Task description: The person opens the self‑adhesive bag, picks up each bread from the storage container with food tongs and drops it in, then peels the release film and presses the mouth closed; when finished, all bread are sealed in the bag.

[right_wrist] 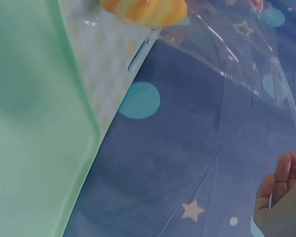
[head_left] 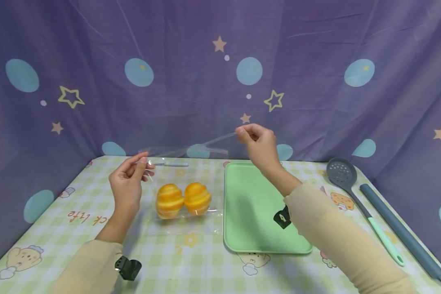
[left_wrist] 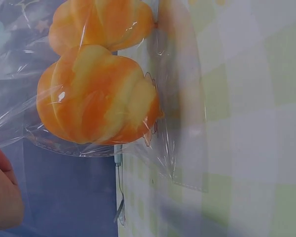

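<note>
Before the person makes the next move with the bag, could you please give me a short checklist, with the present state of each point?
1. Left hand pinches the edge of the bag: ok.
2. Right hand pinches a clear strip: ok.
3. Both rolls inside the bag: ok; film shows in front of them.
4. Bag mouth fully open: cannot tell; the film is too transparent.
5. Tray flat on the table, to the right of the rolls: ok.
6. Skimmer away from both hands: ok; it lies to the right of the tray.
</note>
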`<state>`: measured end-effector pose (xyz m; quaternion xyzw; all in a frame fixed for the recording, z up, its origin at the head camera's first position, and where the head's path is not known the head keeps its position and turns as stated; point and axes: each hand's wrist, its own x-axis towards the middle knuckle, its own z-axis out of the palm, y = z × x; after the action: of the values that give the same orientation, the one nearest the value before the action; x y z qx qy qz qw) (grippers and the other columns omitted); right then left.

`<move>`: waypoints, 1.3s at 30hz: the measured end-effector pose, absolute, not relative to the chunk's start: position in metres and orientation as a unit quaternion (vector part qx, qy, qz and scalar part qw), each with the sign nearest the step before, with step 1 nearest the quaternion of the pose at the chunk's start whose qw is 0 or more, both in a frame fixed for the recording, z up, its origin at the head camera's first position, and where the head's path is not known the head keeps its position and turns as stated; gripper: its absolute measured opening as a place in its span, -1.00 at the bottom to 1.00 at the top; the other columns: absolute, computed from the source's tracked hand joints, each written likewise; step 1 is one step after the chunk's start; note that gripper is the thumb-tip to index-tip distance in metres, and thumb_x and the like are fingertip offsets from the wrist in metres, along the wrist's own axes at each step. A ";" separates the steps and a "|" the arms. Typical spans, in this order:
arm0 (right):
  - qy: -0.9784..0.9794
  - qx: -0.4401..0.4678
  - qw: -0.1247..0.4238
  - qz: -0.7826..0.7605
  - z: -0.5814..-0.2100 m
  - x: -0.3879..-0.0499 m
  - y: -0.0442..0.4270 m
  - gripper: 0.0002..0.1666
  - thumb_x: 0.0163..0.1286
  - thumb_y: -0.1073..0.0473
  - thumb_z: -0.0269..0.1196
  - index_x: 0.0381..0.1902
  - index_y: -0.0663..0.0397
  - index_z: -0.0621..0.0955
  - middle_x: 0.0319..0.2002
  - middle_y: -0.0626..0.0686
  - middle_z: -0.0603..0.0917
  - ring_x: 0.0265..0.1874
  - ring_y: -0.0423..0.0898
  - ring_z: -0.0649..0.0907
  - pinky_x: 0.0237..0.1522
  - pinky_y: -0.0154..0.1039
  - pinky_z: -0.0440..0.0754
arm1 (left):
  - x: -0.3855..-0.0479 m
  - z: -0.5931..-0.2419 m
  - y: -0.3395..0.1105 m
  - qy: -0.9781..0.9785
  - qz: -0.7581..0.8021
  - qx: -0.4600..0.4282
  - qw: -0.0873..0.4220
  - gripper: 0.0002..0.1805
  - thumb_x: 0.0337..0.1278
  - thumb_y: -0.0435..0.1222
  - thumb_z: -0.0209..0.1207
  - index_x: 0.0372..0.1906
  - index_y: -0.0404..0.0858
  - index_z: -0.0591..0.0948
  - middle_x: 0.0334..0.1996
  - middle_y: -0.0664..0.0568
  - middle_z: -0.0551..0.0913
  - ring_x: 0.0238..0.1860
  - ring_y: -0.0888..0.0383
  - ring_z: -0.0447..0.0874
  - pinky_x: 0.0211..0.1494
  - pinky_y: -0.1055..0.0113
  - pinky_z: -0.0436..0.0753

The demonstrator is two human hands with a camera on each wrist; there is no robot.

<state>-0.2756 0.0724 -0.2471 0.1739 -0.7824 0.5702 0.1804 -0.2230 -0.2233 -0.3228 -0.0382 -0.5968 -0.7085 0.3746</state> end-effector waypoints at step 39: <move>-0.705 0.086 0.229 0.665 -0.262 -0.282 0.169 -0.81 0.58 0.22 0.16 -0.15 0.28 0.60 -0.44 -0.22 0.68 -0.41 -0.27 0.66 -0.29 -0.45 0.63 | -0.225 -0.324 -0.222 -0.604 -0.699 -0.025 0.382 -0.79 0.36 -0.39 0.26 -0.06 -0.47 0.74 -0.55 0.07 0.76 -0.61 0.27 0.67 -0.53 0.51 0.53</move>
<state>-0.2824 0.1685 -0.2624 0.0859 -0.7054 0.6653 0.2290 -0.2246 -0.2222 -0.3238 -0.0254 -0.6038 -0.6991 0.3822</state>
